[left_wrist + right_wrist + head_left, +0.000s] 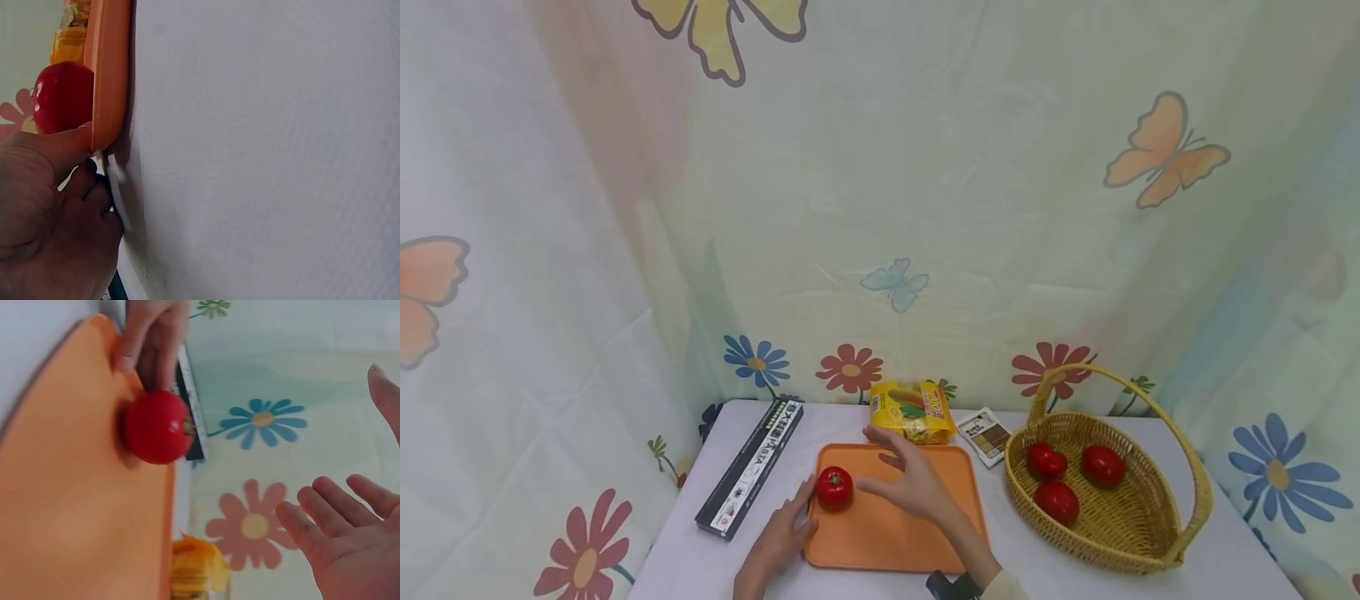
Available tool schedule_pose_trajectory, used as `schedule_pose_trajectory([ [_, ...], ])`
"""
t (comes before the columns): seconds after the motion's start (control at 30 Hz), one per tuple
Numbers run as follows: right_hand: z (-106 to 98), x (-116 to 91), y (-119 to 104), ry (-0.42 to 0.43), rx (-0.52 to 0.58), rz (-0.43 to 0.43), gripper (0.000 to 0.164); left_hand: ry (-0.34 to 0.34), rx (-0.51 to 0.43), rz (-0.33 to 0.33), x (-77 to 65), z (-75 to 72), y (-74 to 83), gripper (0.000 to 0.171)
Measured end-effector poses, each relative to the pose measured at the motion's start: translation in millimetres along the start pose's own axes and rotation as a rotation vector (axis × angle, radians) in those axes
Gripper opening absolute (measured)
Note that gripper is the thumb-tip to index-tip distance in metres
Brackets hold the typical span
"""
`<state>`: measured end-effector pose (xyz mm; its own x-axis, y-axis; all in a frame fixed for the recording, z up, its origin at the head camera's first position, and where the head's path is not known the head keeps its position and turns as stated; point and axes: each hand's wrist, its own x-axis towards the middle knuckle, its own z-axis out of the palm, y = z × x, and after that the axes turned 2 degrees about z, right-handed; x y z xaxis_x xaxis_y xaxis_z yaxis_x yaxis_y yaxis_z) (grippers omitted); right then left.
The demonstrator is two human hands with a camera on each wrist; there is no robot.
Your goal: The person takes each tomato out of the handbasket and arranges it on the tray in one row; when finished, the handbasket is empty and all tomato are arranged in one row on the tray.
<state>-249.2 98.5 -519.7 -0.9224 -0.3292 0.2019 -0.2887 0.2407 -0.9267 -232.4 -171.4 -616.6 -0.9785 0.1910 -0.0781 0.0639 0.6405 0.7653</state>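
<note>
A red tomato [834, 487] with a green stem sits on the left part of an orange tray [898, 537]. My left hand [780, 533] is at the tray's left edge, its fingers stretched along the outside, close to the tomato. In the left wrist view the thumb of this hand [47, 206] meets the tray's rim just below the tomato [65, 97]. Over the tray, to the right of the tomato, my right hand [913, 483] hovers with fingers spread and nothing in it. The right wrist view shows its palm [359, 550] and extended fingers apart from the tomato [156, 428].
A black and white pasta box [750, 469] lies left of the tray. Behind the tray are a yellow food bag [913, 411] and a small card with brown swatches [983, 436]. A wicker basket [1131, 533] at right holds 3 red, glossy items [1102, 466].
</note>
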Motion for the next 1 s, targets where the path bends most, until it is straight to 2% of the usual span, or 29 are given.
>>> schedule_pose_trajectory([
  [0.23, -38.5, -12.1, -28.7, -0.008, 0.013, -0.082, 0.070, 0.013, -0.012, 0.026, 1.7, -2.7, -2.2, 0.072],
  [0.5, -100.3, -33.3, -53.9, -0.039, -0.129, -0.159, 0.065, -0.005, -0.034, 0.016, 3.7, 2.5, -7.0, 0.073],
  [0.7, -146.2, -46.3, -60.8, -0.044, -0.287, -0.133, 0.060, -0.011, -0.023, 0.007, 1.0, 9.8, -13.1, 0.074],
  [0.9, -188.6, -55.8, -62.1, -0.152, -0.390, -0.065, 0.060, -0.004, -0.021, 0.011, -0.4, 5.6, -9.1, 0.075],
  [1.0, -208.9, -58.8, -54.6, -0.200, -0.377, -0.038, 0.060, -0.007, -0.021, 0.033, 1.3, 3.4, -7.1, 0.075],
])
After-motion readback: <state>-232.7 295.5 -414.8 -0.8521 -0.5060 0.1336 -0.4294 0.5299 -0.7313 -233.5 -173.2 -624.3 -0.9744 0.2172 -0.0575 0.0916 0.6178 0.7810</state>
